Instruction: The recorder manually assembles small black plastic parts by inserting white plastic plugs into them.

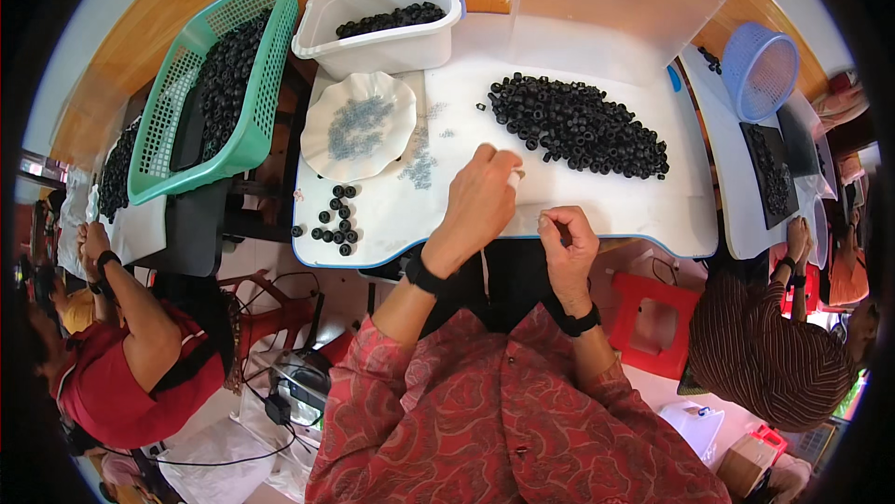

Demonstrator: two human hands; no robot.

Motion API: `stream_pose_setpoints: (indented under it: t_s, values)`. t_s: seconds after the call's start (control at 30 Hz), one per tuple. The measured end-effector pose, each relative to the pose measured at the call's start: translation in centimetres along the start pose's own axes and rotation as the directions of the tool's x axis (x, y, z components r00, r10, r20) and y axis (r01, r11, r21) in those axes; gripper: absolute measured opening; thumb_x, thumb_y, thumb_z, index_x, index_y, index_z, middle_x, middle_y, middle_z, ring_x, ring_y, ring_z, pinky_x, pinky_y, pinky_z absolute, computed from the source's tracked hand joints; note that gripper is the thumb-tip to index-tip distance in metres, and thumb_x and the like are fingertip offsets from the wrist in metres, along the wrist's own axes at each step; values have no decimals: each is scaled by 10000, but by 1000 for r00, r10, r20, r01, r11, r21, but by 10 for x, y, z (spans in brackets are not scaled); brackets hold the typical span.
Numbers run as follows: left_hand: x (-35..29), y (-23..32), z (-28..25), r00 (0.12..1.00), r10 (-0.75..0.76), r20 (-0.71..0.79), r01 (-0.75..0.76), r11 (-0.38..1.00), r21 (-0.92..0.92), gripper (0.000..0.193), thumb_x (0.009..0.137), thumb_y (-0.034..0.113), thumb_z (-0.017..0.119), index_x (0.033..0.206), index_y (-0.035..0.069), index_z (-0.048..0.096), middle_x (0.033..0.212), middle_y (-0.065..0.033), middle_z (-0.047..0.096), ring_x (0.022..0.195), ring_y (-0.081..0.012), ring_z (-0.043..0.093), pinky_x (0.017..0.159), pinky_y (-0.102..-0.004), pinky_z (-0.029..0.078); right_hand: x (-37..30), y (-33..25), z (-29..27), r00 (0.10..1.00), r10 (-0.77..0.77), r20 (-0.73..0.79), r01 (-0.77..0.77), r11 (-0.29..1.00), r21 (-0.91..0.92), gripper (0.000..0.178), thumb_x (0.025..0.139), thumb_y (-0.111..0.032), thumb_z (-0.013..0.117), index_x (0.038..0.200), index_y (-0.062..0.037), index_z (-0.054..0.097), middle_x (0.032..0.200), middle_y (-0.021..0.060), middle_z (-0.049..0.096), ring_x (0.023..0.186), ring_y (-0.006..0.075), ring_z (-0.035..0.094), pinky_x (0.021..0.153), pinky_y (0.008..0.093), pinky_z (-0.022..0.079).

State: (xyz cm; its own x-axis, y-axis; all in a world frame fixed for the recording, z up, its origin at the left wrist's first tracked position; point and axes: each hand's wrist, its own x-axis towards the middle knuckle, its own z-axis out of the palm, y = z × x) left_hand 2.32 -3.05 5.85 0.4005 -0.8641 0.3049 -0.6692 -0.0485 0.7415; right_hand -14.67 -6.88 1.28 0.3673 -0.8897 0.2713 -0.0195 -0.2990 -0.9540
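- Small black ring-shaped parts (pixel 578 126) lie in a long, dense heap on the white bench (pixel 457 217), just beyond the two hands and a little to the right.
- The left hand (pixel 480 194) is raised near the heap's lower left end, fingers curled in; a small pale bit shows at its fingertips, but whether they are clamped on it I cannot tell.
- The right hand (pixel 571 248) is at the bench's near edge, thumb and forefinger close together; whether anything is pinched between them is too small to tell.
- Each wrist wears a black band.
- To the left, a wavy-rimmed white plate (pixel 401 101) holds tiny clear pieces (pixel 359 126), with more scattered on the bench just beside it.
- Nearer the bench's left edge, a loose group of round black parts (pixel 344 224) stands apart from the heap.
- Behind the plate is a white tub (pixel 378 58) with black parts inside; farther left, a green perforated basket (pixel 254 145) holds many more.
- A translucent plastic bin (pixel 615 0) is behind the heap.
- At right, a blue basket (pixel 760 70) and a dark tray (pixel 769 178) are on a neighbouring bench.
- A person sits at either side; a red stool (pixel 643 317) is on the floor.
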Motion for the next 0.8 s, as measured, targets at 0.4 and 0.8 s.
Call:
stream_pose_setpoints:
  t_s: [0.4,0.8]
  values:
    - [51,-13,26,986,56,154,-80,985,154,255,787,0,596,1023,53,678,910,-174,591,842,-388,600,733,-465,495,0,-3,6,998,-65,3,65,994,-92,62,834,37,655,866,4,614,800,44,606,657,93,582,616,231,482]
    - [55,-10,30,985,-26,172,-12,976,216,130,814,50,642,940,32,616,946,-183,612,863,-403,603,744,-487,493,0,-1,6,996,-88,11,89,986,-138,69,836,30,660,869,-3,610,791,47,605,646,96,588,605,235,486]
